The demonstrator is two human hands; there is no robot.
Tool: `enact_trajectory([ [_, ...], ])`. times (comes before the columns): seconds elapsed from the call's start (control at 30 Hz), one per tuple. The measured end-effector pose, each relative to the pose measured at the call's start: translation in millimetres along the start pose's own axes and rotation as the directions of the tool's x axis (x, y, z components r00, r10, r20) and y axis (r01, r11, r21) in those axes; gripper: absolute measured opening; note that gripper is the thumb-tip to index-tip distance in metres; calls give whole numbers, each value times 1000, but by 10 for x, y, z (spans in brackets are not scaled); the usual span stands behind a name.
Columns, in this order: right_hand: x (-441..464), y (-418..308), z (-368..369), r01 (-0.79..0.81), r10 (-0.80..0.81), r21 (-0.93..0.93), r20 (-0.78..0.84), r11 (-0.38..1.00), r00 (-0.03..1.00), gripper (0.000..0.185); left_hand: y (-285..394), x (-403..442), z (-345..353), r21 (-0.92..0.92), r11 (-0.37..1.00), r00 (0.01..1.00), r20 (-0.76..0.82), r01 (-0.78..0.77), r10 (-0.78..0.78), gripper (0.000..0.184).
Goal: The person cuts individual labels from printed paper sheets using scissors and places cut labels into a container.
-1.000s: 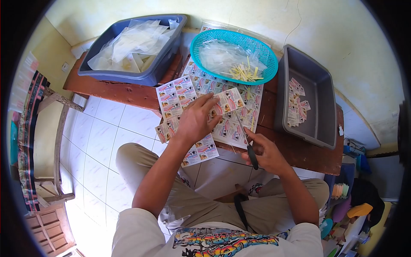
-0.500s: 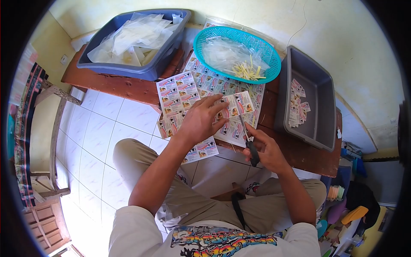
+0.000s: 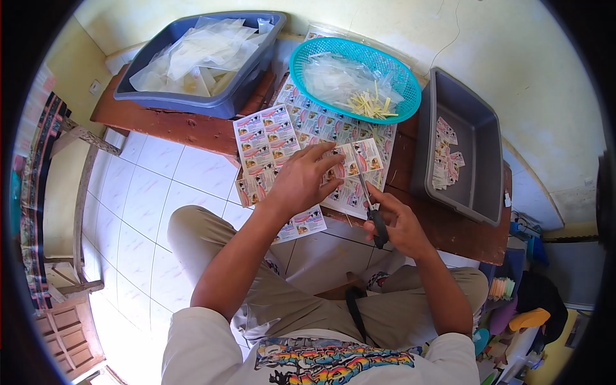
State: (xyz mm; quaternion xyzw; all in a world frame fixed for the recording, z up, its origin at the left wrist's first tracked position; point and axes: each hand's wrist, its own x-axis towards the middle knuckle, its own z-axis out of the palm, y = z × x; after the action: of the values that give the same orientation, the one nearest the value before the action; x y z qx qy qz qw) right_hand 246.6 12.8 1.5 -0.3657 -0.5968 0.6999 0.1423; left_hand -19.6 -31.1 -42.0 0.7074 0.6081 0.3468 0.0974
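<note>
left hand point(image 3: 305, 177) in spread-fingered pinch on printed strip point(image 3: 352, 158), right hand point(image 3: 400, 224) with fingers round scissors point(image 3: 379, 231)

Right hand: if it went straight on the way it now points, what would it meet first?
Most likely the strip of printed labels held in the left hand; the scissors in the right hand have their blades at it. Exact depth there is hard to judge.

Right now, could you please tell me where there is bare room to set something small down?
The gray bin, right of its labels; the bench before the blue tub and between the right hand and bin. Crowded: around the left hand, scissors, sheets and basket.
</note>
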Motion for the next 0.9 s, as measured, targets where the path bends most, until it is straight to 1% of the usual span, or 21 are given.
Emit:
enact_trajectory([
  [0.3,6,-8,20,-8,8,-19,-16,1000,1000,86,1,-13,-4,1,1000,1000,5,7,-7,46],
  [0.43,1,-9,30,-4,4,3,-9,1000,1000,86,7,-11,-6,19,1000,1000,3,4,-4,46],
  [0.7,5,3,32,-2,2,-6,-10,1000,1000,85,-8,-5,4,23,999,999,-35,-31,32,46],
  [0.9,27,46,30,6,-6,11,-11,1000,1000,82,-9,-9,4,23,999,999,-34,-27,28,45],
])
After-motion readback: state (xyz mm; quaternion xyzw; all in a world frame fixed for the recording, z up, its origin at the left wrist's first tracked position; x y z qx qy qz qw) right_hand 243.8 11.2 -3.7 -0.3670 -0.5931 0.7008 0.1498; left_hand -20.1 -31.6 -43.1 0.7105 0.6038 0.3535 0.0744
